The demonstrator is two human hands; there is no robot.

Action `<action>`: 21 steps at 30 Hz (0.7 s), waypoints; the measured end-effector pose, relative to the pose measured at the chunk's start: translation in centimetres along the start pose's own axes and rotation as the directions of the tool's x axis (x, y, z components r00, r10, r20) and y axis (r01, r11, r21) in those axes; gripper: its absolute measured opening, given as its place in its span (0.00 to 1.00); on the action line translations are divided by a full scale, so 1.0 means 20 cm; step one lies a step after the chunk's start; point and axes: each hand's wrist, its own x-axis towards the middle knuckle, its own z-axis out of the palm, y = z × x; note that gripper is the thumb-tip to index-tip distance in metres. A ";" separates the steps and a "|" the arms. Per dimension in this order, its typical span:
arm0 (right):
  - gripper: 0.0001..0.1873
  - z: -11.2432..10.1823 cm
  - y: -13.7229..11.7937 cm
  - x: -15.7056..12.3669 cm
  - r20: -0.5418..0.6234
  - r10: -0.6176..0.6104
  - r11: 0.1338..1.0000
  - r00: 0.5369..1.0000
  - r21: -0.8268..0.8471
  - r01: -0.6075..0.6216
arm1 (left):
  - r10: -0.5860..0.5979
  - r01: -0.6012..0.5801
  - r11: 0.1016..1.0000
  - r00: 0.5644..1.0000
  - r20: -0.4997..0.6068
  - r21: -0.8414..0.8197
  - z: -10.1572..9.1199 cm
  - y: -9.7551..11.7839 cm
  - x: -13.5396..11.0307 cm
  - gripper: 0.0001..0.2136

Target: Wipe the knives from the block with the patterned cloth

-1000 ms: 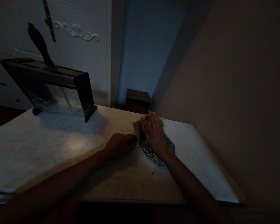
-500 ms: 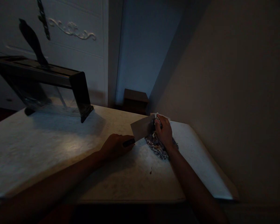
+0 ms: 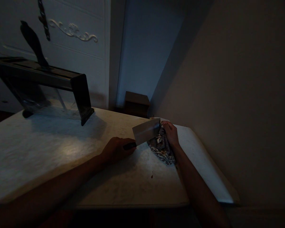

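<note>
My left hand (image 3: pixel 117 148) is closed round the dark handle of a cleaver (image 3: pixel 144 131), whose broad rectangular blade points right over the counter. At the blade's far end lies a bunched, grey-and-white patterned cloth (image 3: pixel 162 153). My right hand (image 3: pixel 171 133) grips the upper right part of this cloth, with its fingers bent into it just right of the blade. Part of the cloth is hidden behind the hand, and in the dim light I cannot tell whether it touches the blade.
A black-framed knife block (image 3: pixel 78 91) with clear sides stands at the back left, a dark handle (image 3: pixel 33 42) rising from it. A small dark crumb (image 3: pixel 152 175) lies on the pale counter (image 3: pixel 123 190). A wall (image 3: pixel 239 95) borders the right, and a white door (image 3: pixel 85 53) stands behind.
My right hand has shifted slightly right and down, off the blade's far end, uncovering more of the blade and cloth. My left hand and the cleaver have barely moved.
</note>
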 end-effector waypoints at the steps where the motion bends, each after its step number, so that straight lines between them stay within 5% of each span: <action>1: 0.19 0.00 0.00 0.00 0.002 0.011 1.000 1.000 0.017 -0.011 | -0.008 0.008 1.000 1.000 0.000 -0.030 0.00 0.01 0.00 0.12; 21: 0.19 -0.02 0.03 0.01 -0.008 0.051 0.998 0.999 0.038 -0.050 | -0.178 0.135 0.903 0.982 -0.070 -0.409 0.00 0.02 0.01 0.10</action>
